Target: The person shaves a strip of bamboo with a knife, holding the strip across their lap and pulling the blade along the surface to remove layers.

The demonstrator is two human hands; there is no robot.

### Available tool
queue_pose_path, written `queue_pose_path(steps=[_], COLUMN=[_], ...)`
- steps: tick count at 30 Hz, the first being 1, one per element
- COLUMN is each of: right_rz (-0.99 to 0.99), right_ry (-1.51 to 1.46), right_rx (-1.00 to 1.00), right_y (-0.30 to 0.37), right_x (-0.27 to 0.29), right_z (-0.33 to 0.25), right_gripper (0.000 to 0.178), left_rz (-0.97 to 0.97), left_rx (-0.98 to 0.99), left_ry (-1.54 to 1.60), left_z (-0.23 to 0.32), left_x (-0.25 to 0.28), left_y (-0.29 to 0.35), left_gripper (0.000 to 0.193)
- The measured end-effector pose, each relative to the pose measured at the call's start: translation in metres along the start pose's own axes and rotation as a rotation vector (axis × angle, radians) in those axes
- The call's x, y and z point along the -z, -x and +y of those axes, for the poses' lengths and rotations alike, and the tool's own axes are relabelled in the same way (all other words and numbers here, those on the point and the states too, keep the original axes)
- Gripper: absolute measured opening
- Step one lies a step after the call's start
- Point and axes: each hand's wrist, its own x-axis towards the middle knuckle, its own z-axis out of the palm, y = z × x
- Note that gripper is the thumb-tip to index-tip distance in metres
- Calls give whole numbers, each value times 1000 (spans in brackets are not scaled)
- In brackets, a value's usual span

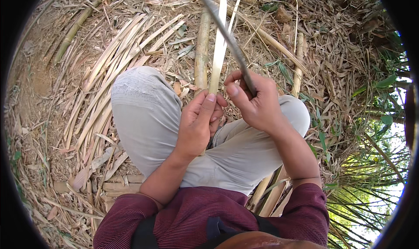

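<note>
A pale, flat bamboo strip runs away from me, pinched near its close end by the thumb and fingers of my left hand. My right hand is closed round a long, narrow, dark grey knife, seen nearly edge-on. The knife slants up and to the left, passing across the strip in the picture; whether the two touch I cannot tell. A thinner pale sliver shows beside the strip's far part. Both hands are above my crossed legs, close together.
A fan of cut bamboo strips lies on the ground at the left. A bamboo pole lies ahead, and another piece is beyond my right knee. Split pieces lie by my right hip. Dry leaves cover the ground.
</note>
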Motion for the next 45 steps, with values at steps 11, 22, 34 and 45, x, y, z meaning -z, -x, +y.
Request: queue_pose_path(steps=[11, 22, 34, 45], right_rz=[-144, -33, 288, -167], right_ry=[544, 690, 259, 623], right_rx=[321, 395, 167, 312], right_y=[6, 3, -18, 3], right_x=[-1, 9, 56, 2], right_z=[6, 9, 17, 1], right_gripper=[68, 71, 70, 71], left_rz=[138, 147, 126, 151], left_rx=[-396, -538, -209, -331], left_ry=[-557, -659, -266, -532], left_z=[-26, -28, -4, -22], left_x=[7, 1, -3, 6], left_y=[11, 11, 9, 16], left_gripper=[12, 11, 26, 21])
